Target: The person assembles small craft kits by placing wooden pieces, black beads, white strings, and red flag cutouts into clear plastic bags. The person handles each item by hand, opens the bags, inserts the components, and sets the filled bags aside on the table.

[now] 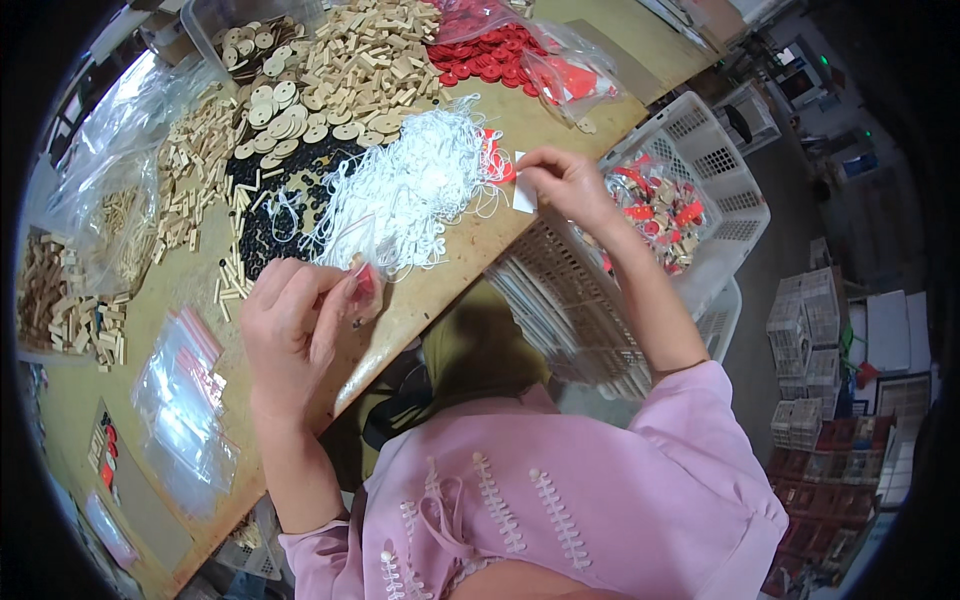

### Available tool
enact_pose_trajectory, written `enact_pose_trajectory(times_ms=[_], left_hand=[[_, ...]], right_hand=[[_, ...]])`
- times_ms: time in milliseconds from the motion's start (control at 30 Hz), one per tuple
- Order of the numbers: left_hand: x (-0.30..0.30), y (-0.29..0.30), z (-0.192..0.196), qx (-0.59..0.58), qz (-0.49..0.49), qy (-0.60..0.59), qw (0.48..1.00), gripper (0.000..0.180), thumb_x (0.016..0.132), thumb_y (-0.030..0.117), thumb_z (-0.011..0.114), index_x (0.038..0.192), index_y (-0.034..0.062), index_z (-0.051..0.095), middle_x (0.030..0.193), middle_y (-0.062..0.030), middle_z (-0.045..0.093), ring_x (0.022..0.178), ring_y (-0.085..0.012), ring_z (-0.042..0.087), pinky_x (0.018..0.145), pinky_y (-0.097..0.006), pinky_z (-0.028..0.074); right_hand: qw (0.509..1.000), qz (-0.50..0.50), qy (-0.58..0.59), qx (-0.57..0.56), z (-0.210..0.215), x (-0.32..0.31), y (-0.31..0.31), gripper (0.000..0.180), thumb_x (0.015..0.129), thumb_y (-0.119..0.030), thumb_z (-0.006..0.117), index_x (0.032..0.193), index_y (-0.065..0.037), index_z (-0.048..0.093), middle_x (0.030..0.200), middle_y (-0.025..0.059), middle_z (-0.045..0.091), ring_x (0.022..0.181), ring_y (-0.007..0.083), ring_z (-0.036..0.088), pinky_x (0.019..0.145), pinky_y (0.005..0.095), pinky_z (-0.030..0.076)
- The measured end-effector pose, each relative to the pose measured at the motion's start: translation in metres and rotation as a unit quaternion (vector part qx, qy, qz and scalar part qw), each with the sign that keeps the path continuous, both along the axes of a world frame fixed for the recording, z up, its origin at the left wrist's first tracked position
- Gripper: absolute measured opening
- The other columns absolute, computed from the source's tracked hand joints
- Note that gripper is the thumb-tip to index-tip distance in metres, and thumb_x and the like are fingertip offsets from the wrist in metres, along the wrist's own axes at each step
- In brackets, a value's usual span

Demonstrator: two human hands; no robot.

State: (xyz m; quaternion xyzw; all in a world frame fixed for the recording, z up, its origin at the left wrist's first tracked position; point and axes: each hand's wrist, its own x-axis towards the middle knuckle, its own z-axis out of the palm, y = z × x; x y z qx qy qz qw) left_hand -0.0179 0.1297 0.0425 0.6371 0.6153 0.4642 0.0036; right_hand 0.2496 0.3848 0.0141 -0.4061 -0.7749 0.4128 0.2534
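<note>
My left hand is closed at the near edge of the table, gripping a small clear plastic bag with something red and a few pale pieces inside. Between thumb and fingertips, my right hand pinches a small white paper slip by the table's right edge. A tangled heap of white strings lies between my two hands. Just left of the slip, some red pieces lie partly under loops of string. Small black beads are spread beyond my left hand.
Wooden sticks, round wooden discs and red discs are heaped at the back. Flat empty zip bags lie at the left. A white plastic crate with filled small bags stands right of the table.
</note>
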Motion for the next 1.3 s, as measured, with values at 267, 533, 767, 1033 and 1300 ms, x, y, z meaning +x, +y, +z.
enact_pose_trajectory(times_ms=[267, 533, 767, 1033, 1300], left_hand=[[-0.004, 0.0, -0.002, 0.037, 0.028, -0.003, 0.999, 0.011, 0.082, -0.002, 0.077, 0.082, 0.0032, 0.067, 0.074, -0.0068, 0.064, 0.066, -0.0214, 0.057, 0.06, -0.032, 0.043], [-0.004, 0.003, -0.005, 0.048, 0.017, 0.005, 0.999, 0.013, 0.08, -0.001, 0.079, 0.082, 0.0044, 0.068, 0.074, -0.0059, 0.066, 0.063, -0.0212, 0.055, 0.059, -0.033, 0.042], [-0.004, 0.002, -0.003, 0.035, 0.025, 0.011, 0.999, 0.013, 0.078, 0.001, 0.081, 0.081, 0.0057, 0.069, 0.073, -0.0059, 0.065, 0.063, -0.0224, 0.058, 0.059, -0.033, 0.043], [-0.001, 0.001, 0.003, 0.04, 0.005, 0.0, 0.999, 0.013, 0.075, 0.003, 0.083, 0.082, 0.0068, 0.072, 0.072, -0.0061, 0.065, 0.063, -0.0221, 0.058, 0.059, -0.033, 0.042], [0.001, 0.0, 0.004, 0.039, 0.005, 0.013, 0.999, 0.013, 0.075, 0.004, 0.083, 0.082, 0.0068, 0.072, 0.071, -0.0061, 0.064, 0.063, -0.0223, 0.057, 0.058, -0.034, 0.042]], right_hand=[[0.964, -0.09, -0.12, 0.22, -0.036, 0.028, 0.101, 0.018, 0.095, -0.012, 0.066, 0.105, 0.0, 0.074, 0.084, 0.0108, 0.074, 0.078, 0.0231, 0.071, 0.075, 0.0355, 0.056], [0.887, -0.105, -0.126, 0.432, -0.031, -0.009, 0.135, 0.02, 0.096, -0.012, 0.06, 0.1, 0.003, 0.072, 0.091, 0.023, 0.073, 0.089, 0.0432, 0.071, 0.081, 0.0488, 0.056], [0.829, -0.109, -0.419, 0.354, -0.003, -0.025, 0.16, 0.024, 0.091, -0.013, 0.056, 0.094, 0.0, 0.075, 0.097, 0.0273, 0.073, 0.094, 0.0453, 0.072, 0.08, 0.0551, 0.058], [0.842, -0.033, -0.271, 0.465, -0.035, -0.011, 0.167, 0.03, 0.099, -0.021, 0.056, 0.092, 0.003, 0.073, 0.104, 0.0288, 0.071, 0.1, 0.0453, 0.069, 0.084, 0.0548, 0.056], [0.817, -0.197, -0.417, 0.346, -0.035, -0.021, 0.166, 0.078, 0.095, -0.059, 0.058, 0.144, 0.003, 0.052, 0.147, 0.0333, 0.05, 0.139, 0.046, 0.047, 0.114, 0.0525, 0.04]])
